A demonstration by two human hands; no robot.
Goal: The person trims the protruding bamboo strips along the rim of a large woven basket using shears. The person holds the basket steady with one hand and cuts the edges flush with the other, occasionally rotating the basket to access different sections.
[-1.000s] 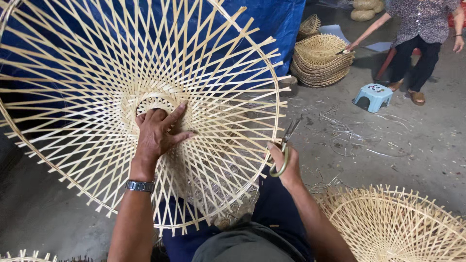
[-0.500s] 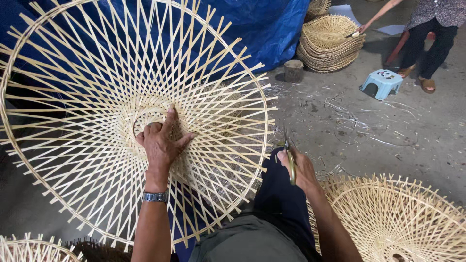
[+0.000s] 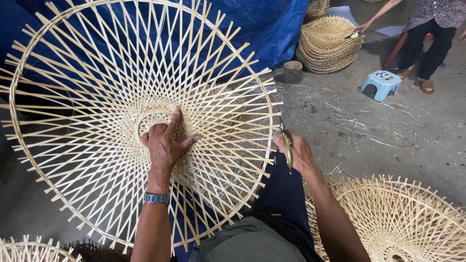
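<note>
Pressed flat, the left hand lies fingers spread against the woven centre of a large round bamboo frame, the index finger stretched up beside the small inner ring. A metal wristwatch sits just below this grip. The frame is a wide, open lattice of pale crossing strips, bound by a hoop and tilted toward the viewer; it spreads out on every side of the left hand, with loose strip ends poking past the hoop.

Off to the right of that grip, the right hand is closed around a pair of scissors, its fingers wrapped on the handles. The scissors stand nearly upright, blades pointing up, just beside the frame's right edge, where strip ends jut out. The right hand is the nearer one to that edge; the left steadies the middle.

Below both hands is the person's dark trouser leg. Lower right lies another bamboo frame on the concrete floor. Behind the big frame hangs a blue tarp. Farther up right sit a stack of finished frames, a small blue stool and another person.
</note>
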